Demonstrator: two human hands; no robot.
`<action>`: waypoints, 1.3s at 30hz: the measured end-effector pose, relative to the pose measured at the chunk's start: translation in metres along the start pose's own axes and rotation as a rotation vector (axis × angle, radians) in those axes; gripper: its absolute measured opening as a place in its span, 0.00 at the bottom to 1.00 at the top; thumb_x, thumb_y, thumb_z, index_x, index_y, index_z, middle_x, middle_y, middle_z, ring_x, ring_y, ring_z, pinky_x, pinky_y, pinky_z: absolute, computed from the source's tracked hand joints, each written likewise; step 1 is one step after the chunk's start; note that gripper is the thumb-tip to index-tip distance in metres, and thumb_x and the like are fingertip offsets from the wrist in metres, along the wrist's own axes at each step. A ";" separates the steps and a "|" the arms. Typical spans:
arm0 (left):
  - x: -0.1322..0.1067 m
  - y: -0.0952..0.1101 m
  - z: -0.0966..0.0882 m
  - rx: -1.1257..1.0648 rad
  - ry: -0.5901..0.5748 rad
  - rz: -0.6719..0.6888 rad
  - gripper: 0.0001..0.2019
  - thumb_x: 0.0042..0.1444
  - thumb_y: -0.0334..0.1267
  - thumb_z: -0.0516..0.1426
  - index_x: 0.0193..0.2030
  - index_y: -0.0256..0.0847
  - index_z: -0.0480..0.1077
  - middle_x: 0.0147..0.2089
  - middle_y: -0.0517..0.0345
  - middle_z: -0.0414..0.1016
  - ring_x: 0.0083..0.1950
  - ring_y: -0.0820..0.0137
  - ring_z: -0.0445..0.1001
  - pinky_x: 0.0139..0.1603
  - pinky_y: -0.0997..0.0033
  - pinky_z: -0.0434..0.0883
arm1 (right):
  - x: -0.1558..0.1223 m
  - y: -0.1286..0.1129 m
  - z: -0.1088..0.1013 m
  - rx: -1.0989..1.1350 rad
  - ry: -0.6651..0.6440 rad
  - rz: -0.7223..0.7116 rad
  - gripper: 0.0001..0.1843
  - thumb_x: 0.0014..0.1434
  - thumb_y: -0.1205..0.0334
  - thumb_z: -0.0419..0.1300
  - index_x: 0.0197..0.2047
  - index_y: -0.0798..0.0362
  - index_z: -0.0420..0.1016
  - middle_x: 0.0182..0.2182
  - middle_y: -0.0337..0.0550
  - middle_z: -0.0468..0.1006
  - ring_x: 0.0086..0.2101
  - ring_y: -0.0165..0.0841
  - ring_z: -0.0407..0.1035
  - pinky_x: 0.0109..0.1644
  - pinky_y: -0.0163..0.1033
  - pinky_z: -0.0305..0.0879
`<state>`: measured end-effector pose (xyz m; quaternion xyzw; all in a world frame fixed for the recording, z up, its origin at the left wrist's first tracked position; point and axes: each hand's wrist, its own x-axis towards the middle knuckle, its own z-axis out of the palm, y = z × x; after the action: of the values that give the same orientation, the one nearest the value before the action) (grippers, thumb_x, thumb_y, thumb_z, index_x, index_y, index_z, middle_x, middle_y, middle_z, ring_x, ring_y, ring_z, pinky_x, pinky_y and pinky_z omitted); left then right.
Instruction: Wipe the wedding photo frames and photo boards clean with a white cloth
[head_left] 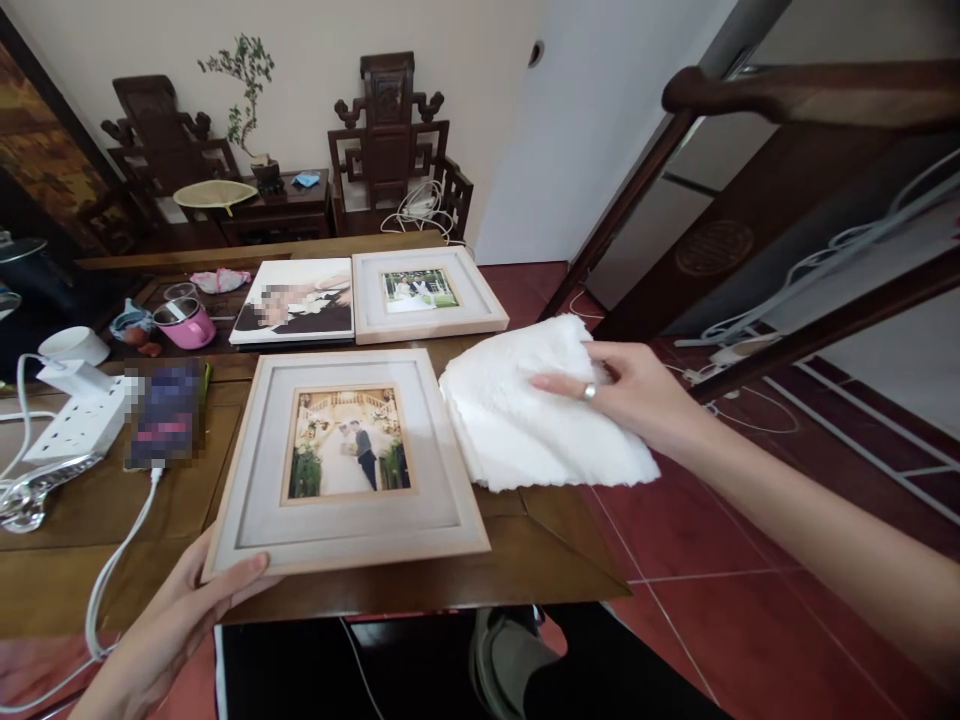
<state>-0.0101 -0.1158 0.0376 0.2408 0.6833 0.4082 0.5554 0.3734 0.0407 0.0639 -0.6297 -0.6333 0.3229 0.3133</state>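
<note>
A pale wooden photo frame (345,455) with a wedding picture lies flat on the brown wooden table (555,560), close to me. My left hand (187,610) grips its near left corner, thumb on top. My right hand (637,395), a ring on one finger, holds a folded white cloth (525,420) just right of the frame, over the table's right edge. A second, similar frame (424,292) and an unframed photo print (296,300) lie farther back on the table.
A white power strip (75,425) with cables, a phone (166,415), a pink pot (186,322) and a white cup (73,345) crowd the table's left side. Dark carved chairs (390,140) stand by the far wall. A wooden railing (810,95) is at right above red floor tiles.
</note>
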 end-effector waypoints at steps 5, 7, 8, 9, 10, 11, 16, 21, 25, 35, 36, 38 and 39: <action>0.007 0.011 -0.001 0.255 -0.011 0.083 0.22 0.37 0.50 0.70 0.40 0.43 0.77 0.42 0.51 0.83 0.48 0.52 0.80 0.48 0.59 0.78 | 0.014 -0.021 -0.002 -0.021 0.084 -0.241 0.18 0.47 0.48 0.69 0.24 0.55 0.75 0.45 0.50 0.74 0.39 0.39 0.70 0.38 0.41 0.65; 0.014 0.015 -0.008 0.439 -0.122 0.102 0.20 0.38 0.51 0.69 0.36 0.42 0.77 0.34 0.54 0.83 0.39 0.54 0.81 0.40 0.62 0.79 | 0.012 -0.031 -0.008 -0.014 0.164 -0.352 0.17 0.49 0.51 0.69 0.22 0.55 0.74 0.40 0.47 0.76 0.37 0.35 0.69 0.35 0.39 0.64; 0.018 0.017 -0.012 0.556 -0.192 0.103 0.18 0.39 0.51 0.68 0.34 0.42 0.77 0.28 0.55 0.81 0.33 0.56 0.81 0.34 0.65 0.77 | 0.010 -0.035 -0.012 -0.009 0.208 -0.361 0.18 0.49 0.50 0.69 0.20 0.54 0.72 0.34 0.45 0.76 0.32 0.33 0.68 0.31 0.38 0.61; 0.022 0.020 -0.016 0.679 -0.225 0.123 0.17 0.41 0.51 0.68 0.32 0.42 0.76 0.23 0.57 0.78 0.28 0.58 0.79 0.30 0.68 0.75 | 0.008 -0.038 -0.016 -0.001 0.263 -0.349 0.20 0.48 0.49 0.69 0.18 0.54 0.70 0.28 0.42 0.73 0.28 0.30 0.65 0.27 0.37 0.58; 0.025 0.024 -0.019 0.806 -0.220 0.162 0.16 0.43 0.52 0.66 0.30 0.42 0.76 0.20 0.59 0.76 0.25 0.60 0.77 0.27 0.70 0.72 | 0.006 -0.041 -0.020 0.008 0.323 -0.329 0.21 0.47 0.48 0.70 0.17 0.53 0.68 0.23 0.39 0.70 0.25 0.28 0.62 0.24 0.36 0.54; 0.028 0.028 -0.020 0.912 -0.172 0.218 0.16 0.46 0.54 0.64 0.29 0.42 0.75 0.20 0.59 0.75 0.24 0.61 0.76 0.26 0.71 0.70 | 0.005 -0.042 -0.023 0.024 0.378 -0.308 0.22 0.45 0.48 0.71 0.17 0.53 0.68 0.21 0.38 0.68 0.23 0.27 0.59 0.22 0.36 0.51; 0.046 0.050 -0.004 0.910 0.120 0.490 0.34 0.54 0.60 0.56 0.62 0.41 0.63 0.47 0.50 0.80 0.48 0.54 0.78 0.46 0.62 0.73 | 0.013 -0.042 -0.023 0.394 0.468 -0.113 0.17 0.39 0.54 0.75 0.23 0.55 0.74 0.26 0.42 0.74 0.26 0.31 0.66 0.23 0.37 0.61; 0.085 0.047 0.019 0.899 0.082 0.744 0.37 0.58 0.56 0.53 0.69 0.36 0.52 0.69 0.39 0.60 0.68 0.52 0.60 0.67 0.49 0.58 | 0.028 -0.041 -0.014 0.638 0.421 0.102 0.16 0.37 0.64 0.74 0.30 0.57 0.76 0.39 0.53 0.79 0.35 0.38 0.72 0.33 0.43 0.71; 0.105 0.033 0.024 0.883 0.093 0.859 0.28 0.62 0.49 0.51 0.65 0.40 0.58 0.65 0.43 0.64 0.67 0.55 0.61 0.66 0.48 0.59 | 0.026 -0.033 -0.020 0.564 0.367 0.033 0.17 0.38 0.57 0.74 0.28 0.55 0.75 0.36 0.51 0.79 0.35 0.41 0.73 0.35 0.47 0.70; 0.112 0.051 0.033 0.961 0.070 0.773 0.28 0.58 0.51 0.52 0.62 0.40 0.63 0.54 0.45 0.65 0.61 0.53 0.65 0.64 0.45 0.60 | -0.007 -0.054 -0.044 -0.465 0.494 -0.795 0.24 0.55 0.48 0.66 0.18 0.51 0.62 0.41 0.49 0.77 0.36 0.36 0.68 0.33 0.43 0.57; 0.114 0.053 0.034 0.966 0.076 0.769 0.27 0.58 0.51 0.52 0.62 0.42 0.63 0.53 0.46 0.65 0.60 0.53 0.65 0.64 0.45 0.60 | -0.007 -0.051 -0.043 -0.458 0.491 -0.794 0.22 0.55 0.48 0.66 0.19 0.51 0.64 0.41 0.48 0.77 0.36 0.36 0.69 0.33 0.43 0.57; 0.116 0.055 0.036 0.962 0.079 0.759 0.26 0.58 0.50 0.53 0.62 0.43 0.64 0.52 0.47 0.65 0.59 0.53 0.66 0.63 0.45 0.61 | -0.001 -0.042 -0.040 -0.376 0.467 -0.730 0.19 0.51 0.48 0.68 0.21 0.51 0.68 0.37 0.46 0.76 0.35 0.36 0.69 0.33 0.43 0.59; 0.117 0.055 0.037 0.955 0.075 0.757 0.26 0.58 0.50 0.52 0.62 0.43 0.64 0.52 0.47 0.65 0.59 0.53 0.66 0.63 0.46 0.61 | 0.002 -0.036 -0.039 -0.312 0.446 -0.670 0.17 0.49 0.49 0.69 0.23 0.51 0.71 0.34 0.44 0.76 0.33 0.36 0.69 0.32 0.42 0.60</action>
<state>-0.0127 0.0169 0.0152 0.6749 0.6769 0.2339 0.1777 0.3831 0.0437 0.1165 -0.4834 -0.7609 -0.0405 0.4310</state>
